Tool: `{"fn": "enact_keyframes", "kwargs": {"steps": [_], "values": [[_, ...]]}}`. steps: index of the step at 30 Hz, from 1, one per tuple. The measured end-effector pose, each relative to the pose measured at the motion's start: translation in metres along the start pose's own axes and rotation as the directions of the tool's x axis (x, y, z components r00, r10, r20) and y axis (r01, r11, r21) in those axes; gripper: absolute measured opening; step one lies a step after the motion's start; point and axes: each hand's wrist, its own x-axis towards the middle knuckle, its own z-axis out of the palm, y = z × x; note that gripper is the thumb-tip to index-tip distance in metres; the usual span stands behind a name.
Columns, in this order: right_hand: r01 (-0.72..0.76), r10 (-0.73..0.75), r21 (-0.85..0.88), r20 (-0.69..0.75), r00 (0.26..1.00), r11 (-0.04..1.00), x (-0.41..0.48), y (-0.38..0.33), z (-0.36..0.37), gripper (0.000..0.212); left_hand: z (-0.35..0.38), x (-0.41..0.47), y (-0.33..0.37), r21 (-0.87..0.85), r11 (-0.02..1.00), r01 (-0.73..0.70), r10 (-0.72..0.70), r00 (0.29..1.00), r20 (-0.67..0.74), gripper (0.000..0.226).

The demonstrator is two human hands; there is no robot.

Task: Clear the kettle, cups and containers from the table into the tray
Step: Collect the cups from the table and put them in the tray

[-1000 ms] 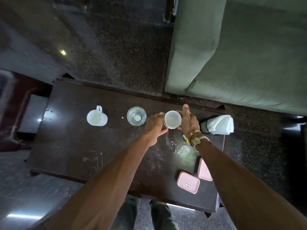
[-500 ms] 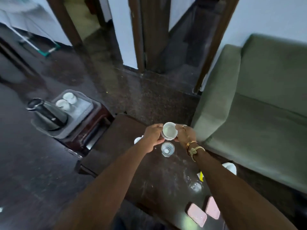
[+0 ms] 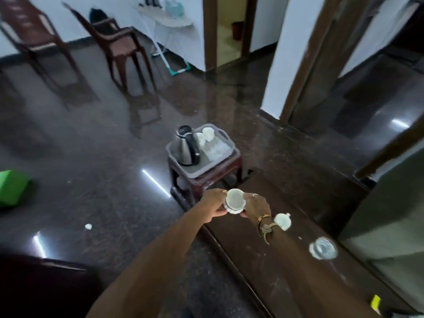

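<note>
Left hand (image 3: 214, 203), right hand (image 3: 257, 206) grip cup (image 3: 234, 199); tray (image 3: 202, 172) beyond table (image 3: 241, 249) edge

Four white cups (image 3: 234, 201) (image 3: 282, 221) (image 3: 208, 133) (image 3: 201, 138), one glass (image 3: 323, 247), one kettle (image 3: 187, 149), one tray (image 3: 197, 171) — two chairs (image 3: 34, 40) (image 3: 119, 42).

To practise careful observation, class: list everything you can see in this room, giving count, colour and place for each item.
kettle: 1, steel and black, in the tray
tray: 1, grey, on the stool
tray cups: 2, white, in the tray beside the kettle
stool: 1, dark red-brown, on the floor past the table's end
held cup: 1, white, between both hands
mug: 1, white, on the table
glass: 1, clear, on the table
table: 1, dark brown, lower right
chairs: 2, brown, far left
green object: 1, on the floor at the left edge
left hand: fingers grip the held cup
right hand: fingers grip the held cup
</note>
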Motion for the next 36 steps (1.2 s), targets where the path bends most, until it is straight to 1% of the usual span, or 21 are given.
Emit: {"fn": "enact_keyframes", "kwargs": {"steps": [2,4,5,7,8,9,12,14,18,21,24,26,29,32,35,36], "values": [[0.017,-0.017,0.049,0.004,1.000,0.999,-0.001,-0.037,0.031,0.023,-0.040,0.000,0.020,0.011,0.999,-0.045,0.045,0.998,-0.037,0.018],[0.042,-0.042,0.068,0.003,0.999,0.997,0.002,-0.069,0.058,0.022,-0.077,-0.001,0.038,-0.010,0.998,-0.068,0.067,0.994,-0.085,0.012],[0.059,-0.060,0.082,0.013,0.998,0.995,0.008,-0.081,0.071,0.025,-0.092,0.001,0.045,-0.026,0.996,-0.087,0.085,0.992,-0.090,0.009],[0.108,-0.110,0.076,0.020,0.994,0.991,0.027,-0.099,0.094,0.043,-0.118,0.009,0.056,-0.055,0.991,-0.119,0.112,0.988,-0.110,0.007],[0.110,-0.112,0.065,0.024,0.993,0.992,0.047,-0.097,0.108,0.051,-0.128,0.012,0.060,-0.082,0.991,-0.108,0.096,0.986,-0.140,0.009],[0.100,-0.102,0.067,0.035,0.994,0.993,0.052,-0.104,0.117,0.053,-0.137,0.017,0.062,-0.109,0.990,-0.093,0.074,0.983,-0.166,0.012],[0.075,-0.078,0.043,0.077,0.994,0.996,0.054,-0.123,0.138,0.040,-0.156,0.037,0.064,-0.117,0.992,-0.047,0.024,0.981,-0.193,0.015],[0.090,-0.092,0.030,0.088,0.992,0.995,0.066,-0.135,0.151,0.041,-0.168,0.054,0.071,-0.122,0.992,-0.029,0.004,0.981,-0.196,0.013],[0.106,-0.108,0.022,0.101,0.989,0.994,0.115,-0.164,0.169,0.040,-0.185,0.090,0.105,-0.117,0.990,-0.075,0.050,0.977,-0.208,0.006],[0.122,-0.123,0.035,0.061,0.990,0.992,0.142,-0.196,0.162,0.053,-0.186,0.112,0.144,-0.152,0.984,-0.094,0.058,0.973,-0.225,0.004],[0.148,-0.149,0.028,0.040,0.988,0.989,0.171,-0.227,0.147,0.048,-0.184,0.134,0.181,-0.139,0.983,-0.124,0.101,0.981,-0.166,0.010],[0.156,-0.156,0.062,-0.003,0.988,0.986,0.193,-0.242,0.137,0.053,-0.179,0.153,0.204,-0.090,0.984,-0.150,0.139,0.983,-0.117,0.010],[0.138,-0.134,0.066,-0.057,0.989,0.988,0.213,-0.255,0.124,0.057,-0.171,0.184,0.228,-0.060,0.986,-0.155,0.148,0.984,-0.102,0.023],[0.082,-0.073,0.059,-0.133,0.988,0.995,0.231,-0.251,0.119,0.057,-0.165,0.218,0.232,0.034,0.985,-0.168,0.167,0.985,0.032,0.038],[0.012,-0.007,0.038,-0.134,0.991,0.999,0.260,-0.230,0.124,0.059,-0.156,0.255,0.230,0.098,0.986,-0.132,0.123,0.988,0.094,0.040],[-0.023,0.030,0.040,-0.166,0.986,0.999,0.268,-0.225,0.125,0.059,-0.151,0.268,0.231,0.120,0.985,-0.121,0.107,0.987,0.118,0.041]]}}
